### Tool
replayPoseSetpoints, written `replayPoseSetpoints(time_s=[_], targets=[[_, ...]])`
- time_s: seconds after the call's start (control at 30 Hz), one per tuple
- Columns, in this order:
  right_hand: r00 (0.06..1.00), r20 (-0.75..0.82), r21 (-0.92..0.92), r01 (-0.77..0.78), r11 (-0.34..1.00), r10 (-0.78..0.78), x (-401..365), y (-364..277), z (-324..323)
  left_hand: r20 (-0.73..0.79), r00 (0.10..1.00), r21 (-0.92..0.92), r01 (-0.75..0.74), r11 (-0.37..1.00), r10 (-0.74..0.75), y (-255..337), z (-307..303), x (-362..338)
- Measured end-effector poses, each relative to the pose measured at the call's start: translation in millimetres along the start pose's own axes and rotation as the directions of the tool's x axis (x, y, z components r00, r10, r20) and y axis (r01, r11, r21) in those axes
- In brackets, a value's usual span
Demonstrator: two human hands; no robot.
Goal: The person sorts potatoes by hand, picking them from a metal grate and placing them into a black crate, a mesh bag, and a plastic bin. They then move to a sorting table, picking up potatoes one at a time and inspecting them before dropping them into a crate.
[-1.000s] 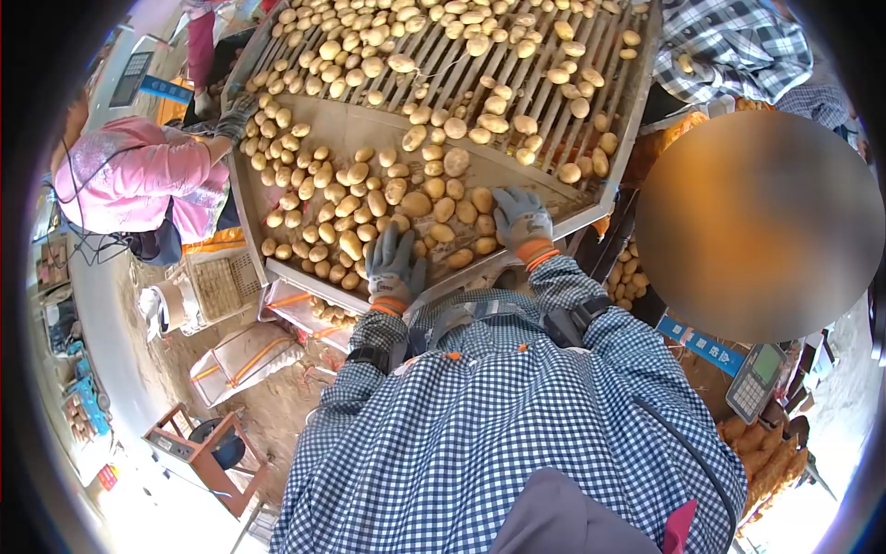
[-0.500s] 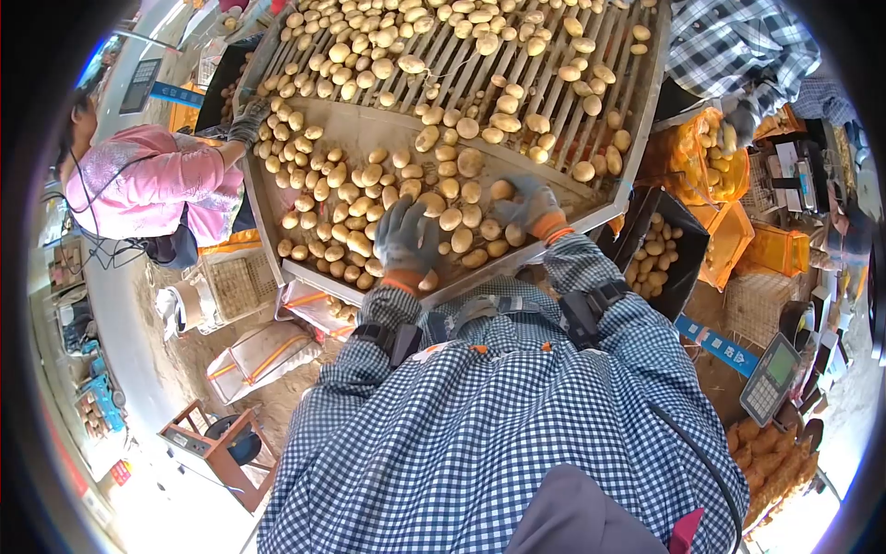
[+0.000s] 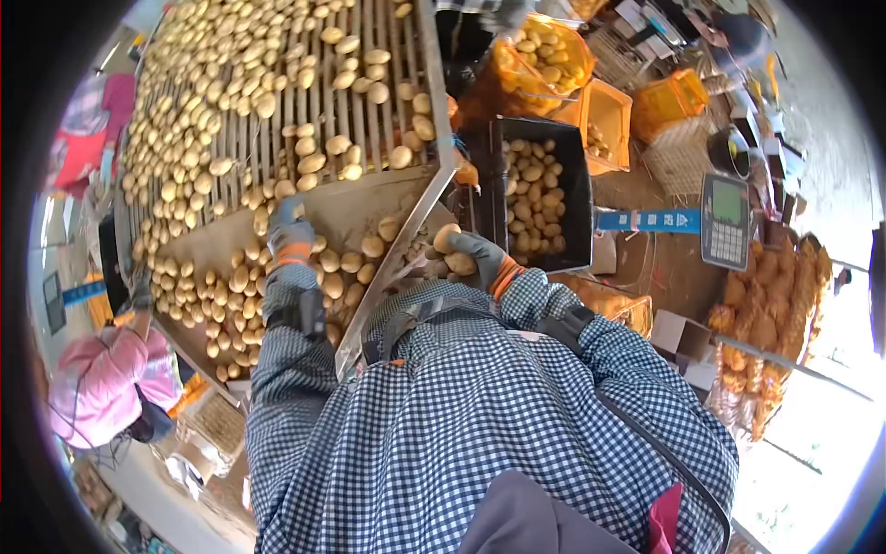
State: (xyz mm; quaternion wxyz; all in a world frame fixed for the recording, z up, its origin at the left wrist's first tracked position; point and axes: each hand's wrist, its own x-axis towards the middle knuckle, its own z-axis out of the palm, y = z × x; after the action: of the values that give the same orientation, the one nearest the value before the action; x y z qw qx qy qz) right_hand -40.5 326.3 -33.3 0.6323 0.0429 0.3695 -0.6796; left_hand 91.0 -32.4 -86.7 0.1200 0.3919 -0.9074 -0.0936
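Note:
My right hand, in a grey glove with an orange cuff, is beyond the metal tray's right edge. Its fingers are closed around a potato, and a second potato is against the palm side. My left hand, gloved the same way, reaches over the sorting tray among loose potatoes. Motion smears its fingers, so its grip cannot be made out. Just right of my right hand stands a black crate with potatoes inside.
A slatted rack covered with potatoes slopes behind the tray. Orange crates, a filled orange mesh bag and a scale display are on the right. A co-worker in pink stands at the left.
The view has swung right. My right hand has moved from the tray past its edge, now with potatoes in its grasp. My left hand has moved farther up the tray.

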Motion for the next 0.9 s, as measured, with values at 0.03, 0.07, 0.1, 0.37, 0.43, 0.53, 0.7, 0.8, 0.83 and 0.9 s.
replayPoseSetpoints(time_s=[0.03,0.07,0.1,0.37,0.43,0.53,0.7,0.8,0.83,0.9], targets=[[1.0,-0.015,0.083,-0.026,0.996,0.027,-4,6,-7,0.18,0.983,-0.311,0.089,0.946,-0.033,3,-25,2],[1.0,0.001,0.077,-0.003,0.997,0.003,-11,4,-9,0.184,0.983,-0.306,0.076,0.949,-0.02,18,-36,-1],[1.0,0.002,0.09,0.003,0.996,-0.003,-15,2,-10,0.284,0.958,-0.417,0.159,0.895,-0.038,43,-44,-10],[0.983,0.114,0.414,0.084,0.906,-0.143,-33,-2,-39,0.338,0.815,-0.732,-0.087,0.676,0.47,210,-46,-126],[0.98,-0.099,0.215,0.192,0.958,-0.174,-52,-15,-25,0.295,0.801,-0.755,-0.138,0.64,0.521,216,-36,-138],[0.968,-0.17,0.248,0.223,0.943,-0.184,-64,0,-72,0.234,0.76,-0.818,-0.183,0.545,0.606,217,-46,-137],[0.94,-0.221,0.369,0.328,0.87,-0.26,-88,-19,-116,0.53,0.667,-0.771,0.123,0.625,0.523,213,-48,-129],[0.942,-0.183,0.466,0.334,0.819,-0.28,-106,-47,-169,0.41,0.655,-0.87,0.074,0.487,0.634,238,-35,-128],[0.884,-0.347,0.435,0.447,0.782,-0.312,-107,-50,-178,0.497,0.614,-0.825,0.116,0.553,0.613,235,-36,-125],[0.791,-0.505,0.384,0.565,0.73,-0.346,-115,-52,-198,0.436,0.715,-0.859,0.15,0.49,0.547,223,-32,-125]])
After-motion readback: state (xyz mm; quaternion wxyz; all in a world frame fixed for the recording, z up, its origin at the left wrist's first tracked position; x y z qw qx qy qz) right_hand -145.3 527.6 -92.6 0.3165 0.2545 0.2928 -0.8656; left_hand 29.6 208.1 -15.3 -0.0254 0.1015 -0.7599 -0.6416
